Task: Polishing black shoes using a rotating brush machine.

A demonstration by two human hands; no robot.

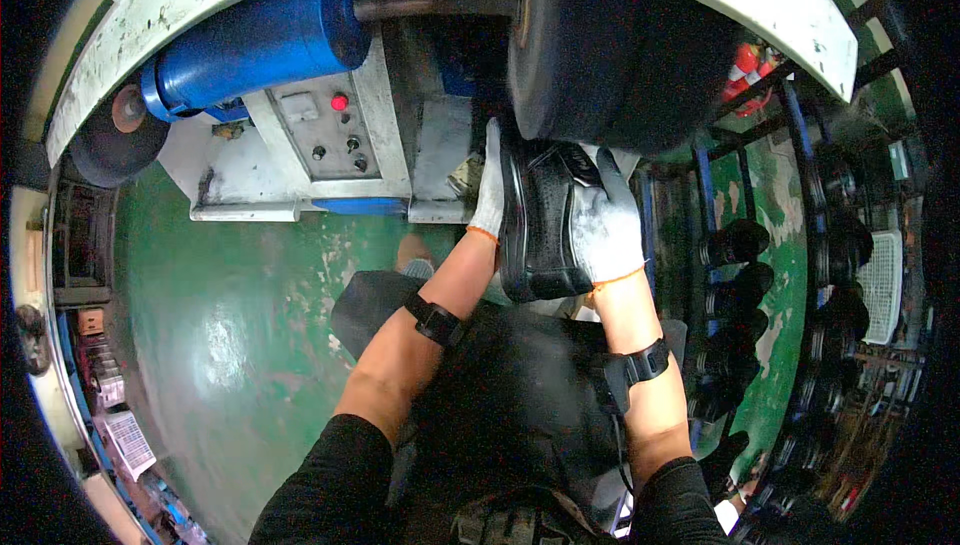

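Both my hands wear white work gloves with orange cuffs. Between them is a black shoe, its toe end toward a large dark buffing wheel. My left hand presses along the shoe's left side, fingers pointing straight up the picture. On the other side, my right hand grips the shoe, its glove darkened at the fingers. The wheel sits just above the shoe and looks blurred at its rim. Whether shoe and wheel touch is hard to tell.
A blue motor drives the wheel's shaft; a smaller dark wheel is at its left. Below is a control panel with a red button. Racks of black shoes stand at right. A red extinguisher is behind.
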